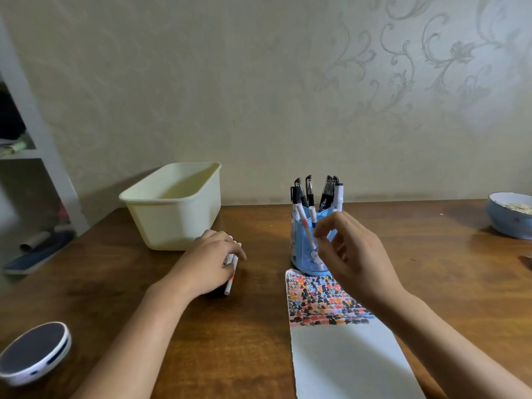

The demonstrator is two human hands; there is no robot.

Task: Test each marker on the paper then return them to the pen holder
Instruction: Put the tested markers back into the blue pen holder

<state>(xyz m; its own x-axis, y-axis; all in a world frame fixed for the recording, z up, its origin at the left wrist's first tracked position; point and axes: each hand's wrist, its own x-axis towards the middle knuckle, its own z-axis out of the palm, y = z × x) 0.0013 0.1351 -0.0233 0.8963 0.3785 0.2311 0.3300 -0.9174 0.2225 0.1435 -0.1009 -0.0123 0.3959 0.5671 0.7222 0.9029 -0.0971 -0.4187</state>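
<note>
Fingers (227,246) of the left hand (213,260) curl down around a small bundle of markers (231,272) resting on the wooden table (115,283); the hand is clenched on them, knuckles up. The clearest marker in that bundle is slim and white with an orange band near its lower part. Its long axis runs almost straight toward the person, tilted slightly left at the near end, where a white tip pokes out below the palm. How many markers the hand holds cannot be told, since the fingers cover most of them.

The right hand (354,260) is raised just in front of the blue pen holder (305,254), fingers loosely bent and spread, thumb and forefinger close together near the holder's rim. Whether it pinches anything cannot be told.

The translucent blue holder stands upright just beyond the far edge of the paper (345,355), between the two hands and nearer the right one. Inside it, black-capped pens (309,188) and white-barrelled markers (339,194) stand with their caps up, fanning outward; one white marker with a pink stripe (305,226) leans diagonally within.

The paper lies under the right forearm, its far part filled with rows of black, orange, red and blue scribble marks, the near part blank.

A cream plastic tub (175,208) sits behind the left hand, a blue bowl (509,217) at the far right, and a round dark-topped device (34,352) near the left edge.
</note>
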